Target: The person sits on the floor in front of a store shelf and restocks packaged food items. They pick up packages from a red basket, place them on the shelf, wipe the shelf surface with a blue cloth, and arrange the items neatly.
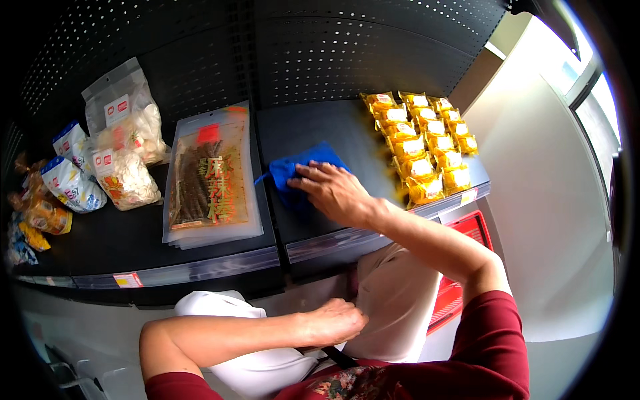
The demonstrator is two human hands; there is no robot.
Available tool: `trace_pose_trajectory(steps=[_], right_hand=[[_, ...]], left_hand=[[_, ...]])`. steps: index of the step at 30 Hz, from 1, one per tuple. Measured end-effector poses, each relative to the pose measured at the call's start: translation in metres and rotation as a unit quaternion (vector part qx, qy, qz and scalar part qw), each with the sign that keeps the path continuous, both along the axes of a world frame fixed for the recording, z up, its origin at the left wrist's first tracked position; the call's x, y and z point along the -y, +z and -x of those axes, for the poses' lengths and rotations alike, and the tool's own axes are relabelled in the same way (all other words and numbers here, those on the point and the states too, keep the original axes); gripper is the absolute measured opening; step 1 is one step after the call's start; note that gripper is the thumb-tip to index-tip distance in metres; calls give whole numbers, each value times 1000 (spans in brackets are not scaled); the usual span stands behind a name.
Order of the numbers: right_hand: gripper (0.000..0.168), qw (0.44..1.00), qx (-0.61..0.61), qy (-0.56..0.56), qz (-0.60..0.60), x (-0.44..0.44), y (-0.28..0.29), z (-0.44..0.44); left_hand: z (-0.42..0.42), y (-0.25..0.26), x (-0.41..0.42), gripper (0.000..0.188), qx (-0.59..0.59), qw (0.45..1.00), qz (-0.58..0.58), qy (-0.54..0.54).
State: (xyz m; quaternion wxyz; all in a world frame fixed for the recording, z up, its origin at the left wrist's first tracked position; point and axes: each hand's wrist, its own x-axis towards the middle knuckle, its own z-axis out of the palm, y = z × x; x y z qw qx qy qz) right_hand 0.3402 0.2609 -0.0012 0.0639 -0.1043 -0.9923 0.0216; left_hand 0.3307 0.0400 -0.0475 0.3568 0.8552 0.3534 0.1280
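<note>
My right hand lies on a blue cloth, pressing it against the dark shelf; its fingers are spread a little over the fabric. My left hand rests curled near my lap, above my legs; whether anything is inside the fist is hidden. Just left of the cloth lies a stack of flat clear packets of dark stick-shaped snacks. To the cloth's right, small yellow-wrapped cakes stand in rows.
Bags of pale snacks, blue-and-white bags and brown packets sit at the left. A perforated back panel rises behind the shelf. A red plastic basket is below at the right, beside my leg.
</note>
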Motion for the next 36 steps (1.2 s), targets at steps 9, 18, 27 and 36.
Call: trace_pose_trajectory(steps=[9,18,27,36], right_hand=[[46,996,-18,-92,9,-77,-12,135],[40,998,-61,-25,-17,-47,-23,104],[37,994,-62,81,30,20,14,-36],[17,973,-167,-65,143,-56,7,-43]], left_hand=[[0,-9,6,13,-38,991,-129,27],[8,-6,-1,10,-70,991,-114,13],[9,-7,-2,11,-73,996,-53,17],[6,-14,-1,12,-48,997,-57,2]])
